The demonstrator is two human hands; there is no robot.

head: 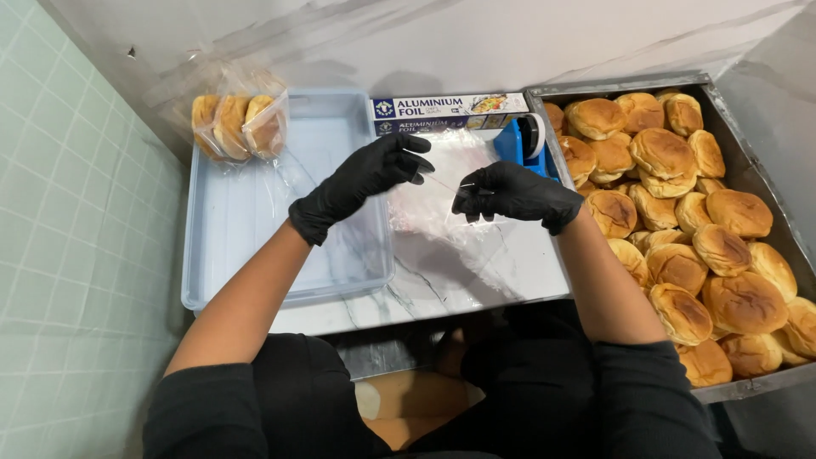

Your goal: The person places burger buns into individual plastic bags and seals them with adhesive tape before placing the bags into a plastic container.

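Working over the middle of the marble counter, both hands in black gloves. Pinching the top edge of a clear plastic bag with the left hand, fingers closed narrowly on the film; gripping the same edge with the right hand, curled tight around it. Hanging the bag between the two hands, its lower part trailing toward the counter's front edge. Probably teasing the mouth apart: best keeping both pinches near the rim and pulling gently outward, not tearing the thin film.

Lying at the counter's left, a pale blue tray with a packed bag of buns at its far left corner. Sitting at the right edge, a metal tray filled with loose buns. Resting along the back, a foil box beside a blue tape dispenser.
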